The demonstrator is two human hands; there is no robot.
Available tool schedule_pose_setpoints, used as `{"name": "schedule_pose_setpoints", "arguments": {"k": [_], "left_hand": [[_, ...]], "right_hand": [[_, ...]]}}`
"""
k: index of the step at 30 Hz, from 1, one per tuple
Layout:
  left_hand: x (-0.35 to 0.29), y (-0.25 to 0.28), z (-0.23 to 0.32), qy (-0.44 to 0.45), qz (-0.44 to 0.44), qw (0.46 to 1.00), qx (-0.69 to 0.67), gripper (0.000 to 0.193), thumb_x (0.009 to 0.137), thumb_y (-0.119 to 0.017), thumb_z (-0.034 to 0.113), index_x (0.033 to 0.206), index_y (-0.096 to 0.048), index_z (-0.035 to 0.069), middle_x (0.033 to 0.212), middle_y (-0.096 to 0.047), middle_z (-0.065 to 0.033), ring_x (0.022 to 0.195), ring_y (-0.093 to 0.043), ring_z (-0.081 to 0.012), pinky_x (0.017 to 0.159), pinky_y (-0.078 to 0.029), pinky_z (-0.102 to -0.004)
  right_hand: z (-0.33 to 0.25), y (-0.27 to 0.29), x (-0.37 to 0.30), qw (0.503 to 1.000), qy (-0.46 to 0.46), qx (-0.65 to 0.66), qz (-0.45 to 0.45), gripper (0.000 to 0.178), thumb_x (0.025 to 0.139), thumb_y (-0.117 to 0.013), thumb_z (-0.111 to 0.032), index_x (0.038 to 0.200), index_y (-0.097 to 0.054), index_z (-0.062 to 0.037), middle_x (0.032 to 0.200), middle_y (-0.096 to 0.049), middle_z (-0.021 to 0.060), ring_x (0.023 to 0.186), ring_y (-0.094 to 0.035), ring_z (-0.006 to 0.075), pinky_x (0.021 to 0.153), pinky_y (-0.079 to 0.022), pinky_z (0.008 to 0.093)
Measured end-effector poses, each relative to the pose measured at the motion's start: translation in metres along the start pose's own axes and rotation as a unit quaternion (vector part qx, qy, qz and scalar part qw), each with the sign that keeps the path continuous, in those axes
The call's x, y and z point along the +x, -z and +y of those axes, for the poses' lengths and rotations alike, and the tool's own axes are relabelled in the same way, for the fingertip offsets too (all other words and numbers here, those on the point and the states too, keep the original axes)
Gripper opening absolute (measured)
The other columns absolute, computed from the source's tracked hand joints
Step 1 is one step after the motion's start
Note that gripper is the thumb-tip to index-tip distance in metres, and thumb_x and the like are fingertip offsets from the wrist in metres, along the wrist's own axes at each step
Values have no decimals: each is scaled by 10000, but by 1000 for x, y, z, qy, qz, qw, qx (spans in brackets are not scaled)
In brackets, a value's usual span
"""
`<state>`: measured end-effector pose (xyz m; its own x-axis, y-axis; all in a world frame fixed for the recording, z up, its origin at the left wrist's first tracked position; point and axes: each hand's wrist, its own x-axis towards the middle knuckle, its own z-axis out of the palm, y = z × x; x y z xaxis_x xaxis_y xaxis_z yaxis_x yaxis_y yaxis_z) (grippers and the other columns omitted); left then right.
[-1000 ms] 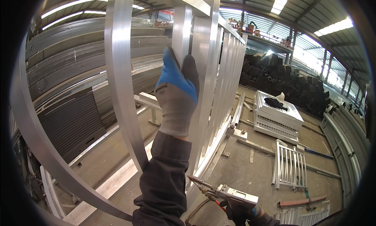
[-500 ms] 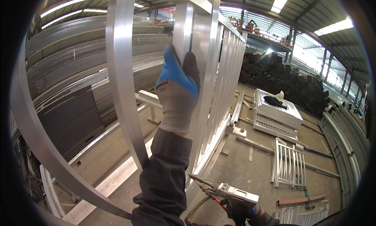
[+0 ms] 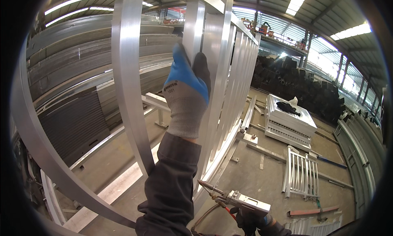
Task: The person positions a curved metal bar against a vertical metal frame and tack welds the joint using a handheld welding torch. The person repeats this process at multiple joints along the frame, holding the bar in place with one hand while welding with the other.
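1. Little has moved since the earlier frames: the left hand point(image 3: 186, 95) sits at the same height on the same upright bar point(image 3: 192, 35), and the right hand point(image 3: 251, 219) remains low with its tool.
2. That left hand wears a grey knit glove with a blue coated palm and dark fingertips. Its fingers are curled around the silver upright bar of the railing panel point(image 3: 229, 84), wrapped close on it rather than spread.
3. A small dark printed label sits on the glove's back, near the wrist edge of the blue coating.
4. At the lower edge, the right hand, in a dark glove, is closed around the grip of a welding torch point(image 3: 241, 199); the thin nozzle points left toward the panel's bottom rail point(image 3: 223, 154), near it, though contact cannot be told.
5. Standing upright in front of the person, the railing panel runs away to the right.
6. Farther right, a white stack of panels point(image 3: 286, 127) lies on the floor with a dark glove point(image 3: 287, 107) on top.
7. A small slatted panel point(image 3: 302, 174) lies nearer.
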<state>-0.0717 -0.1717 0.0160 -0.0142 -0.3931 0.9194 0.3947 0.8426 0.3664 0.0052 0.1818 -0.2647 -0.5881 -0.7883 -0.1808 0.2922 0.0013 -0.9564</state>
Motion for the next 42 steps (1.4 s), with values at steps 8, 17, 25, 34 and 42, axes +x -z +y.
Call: {"name": "schedule_pose_setpoints", "arguments": {"k": [8,17,25,34,42], "left_hand": [[-1,-1,-4,-14,24,1000,-6,399,1077,-530,302,1335,-450,9,1039,-702,-284,909,-716,-474,703,-584,-498],[0,-2,-8,7,1,1000,1,442,1075,-521,353,1347,-436,16,1043,-691,-297,880,-715,-483,667,-581,-516],[-1,-2,-5,17,2,1000,-6,462,1071,-527,346,1388,-423,26,1063,-690,-301,912,-710,-488,693,-583,-520],[-2,2,-1,15,-7,1000,-13,463,1079,-503,358,1403,-391,47,1028,-686,-278,860,-714,-470,676,-577,-528],[-1,-1,-4,16,2,1000,-7,450,1081,-503,372,1386,-397,59,1005,-683,-256,835,-716,-458,650,-578,-513]], "right_hand": [[8,-3,5,999,-10,1,35,831,944,-608,-623,1367,-540,89,830,-652,98,654,-597,165,578,-470,286],[2,-4,5,998,-43,38,15,888,923,-629,-641,1404,-501,94,795,-629,82,657,-581,162,596,-465,278],[5,0,4,1000,16,-2,-5,906,921,-614,-665,1399,-510,98,868,-670,105,713,-620,165,633,-495,289],[27,15,6,998,53,-38,20,835,955,-604,-617,1402,-515,83,1024,-696,120,802,-645,170,673,-531,308],[26,20,4,999,26,-18,6,811,963,-605,-602,1406,-516,71,1062,-695,123,827,-649,171,690,-539,313]]}}
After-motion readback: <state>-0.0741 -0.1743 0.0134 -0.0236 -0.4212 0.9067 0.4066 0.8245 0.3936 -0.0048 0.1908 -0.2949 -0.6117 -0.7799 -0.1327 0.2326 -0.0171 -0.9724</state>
